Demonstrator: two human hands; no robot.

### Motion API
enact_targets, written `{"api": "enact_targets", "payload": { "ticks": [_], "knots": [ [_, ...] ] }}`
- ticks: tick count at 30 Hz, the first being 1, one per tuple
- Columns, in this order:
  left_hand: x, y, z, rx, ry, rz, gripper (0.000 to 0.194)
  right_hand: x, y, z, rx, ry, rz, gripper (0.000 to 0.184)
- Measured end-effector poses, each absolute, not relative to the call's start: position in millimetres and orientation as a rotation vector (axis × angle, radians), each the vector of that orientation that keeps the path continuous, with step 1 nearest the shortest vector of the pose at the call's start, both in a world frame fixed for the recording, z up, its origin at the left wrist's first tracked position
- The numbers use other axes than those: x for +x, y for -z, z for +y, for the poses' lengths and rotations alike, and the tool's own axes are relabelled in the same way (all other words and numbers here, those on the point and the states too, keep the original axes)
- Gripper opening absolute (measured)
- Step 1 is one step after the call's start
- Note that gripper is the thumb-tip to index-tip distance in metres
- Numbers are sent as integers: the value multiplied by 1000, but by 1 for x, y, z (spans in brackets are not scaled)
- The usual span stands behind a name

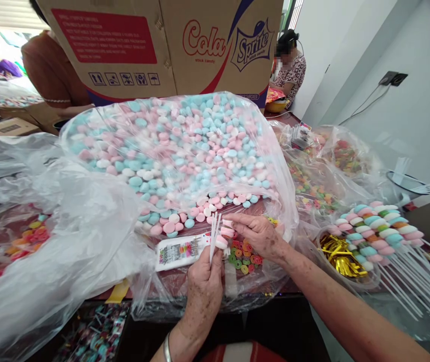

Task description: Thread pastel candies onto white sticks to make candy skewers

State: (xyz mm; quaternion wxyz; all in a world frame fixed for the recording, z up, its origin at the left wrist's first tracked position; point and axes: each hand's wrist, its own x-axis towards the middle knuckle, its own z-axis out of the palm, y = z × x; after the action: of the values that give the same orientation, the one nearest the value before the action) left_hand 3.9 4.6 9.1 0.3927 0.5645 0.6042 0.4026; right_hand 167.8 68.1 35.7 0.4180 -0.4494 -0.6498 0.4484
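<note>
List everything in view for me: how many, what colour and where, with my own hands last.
Threaded sweets: several, pink, white, brownish, front centre
Sticks: several, white, front centre
Bagged puffy sweets: many, pink, blue, white, centre
Ring sweets: many, red, green, yellow, front centre
Printed packets: count unclear, mostly white, left of sticks
Sweet skewers: many, multicoloured, right
Shiny strips: many, gold, right
Carton: one, brown, back
Tape: one strip, yellow, front left
Wrapped sweets: many, mixed, lower left
Person in brown top: one, back left
Person in patterned top: one, back right
Bracelet: one, silver, left wrist
Left hand: one, bare, gripping sticks
Right hand: one, bare, at threaded sweets
</note>
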Motion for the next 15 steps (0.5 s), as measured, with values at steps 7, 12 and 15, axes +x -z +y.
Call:
{"api": "enact_targets", "payload": {
  "ticks": [7,12,15],
  "knots": [
    [7,-5,5,1087,-1093,1382,38,157,-32,58,-911,-1334,-1290,59],
    [4,-11,6,1104,-1077,1397,42,148,-28,51,-936,-1339,-1366,61],
    [-2,-8,8,1139,-1005,1459,49,139,-28,50,-976,-1272,-1362,65]
  ]
}}
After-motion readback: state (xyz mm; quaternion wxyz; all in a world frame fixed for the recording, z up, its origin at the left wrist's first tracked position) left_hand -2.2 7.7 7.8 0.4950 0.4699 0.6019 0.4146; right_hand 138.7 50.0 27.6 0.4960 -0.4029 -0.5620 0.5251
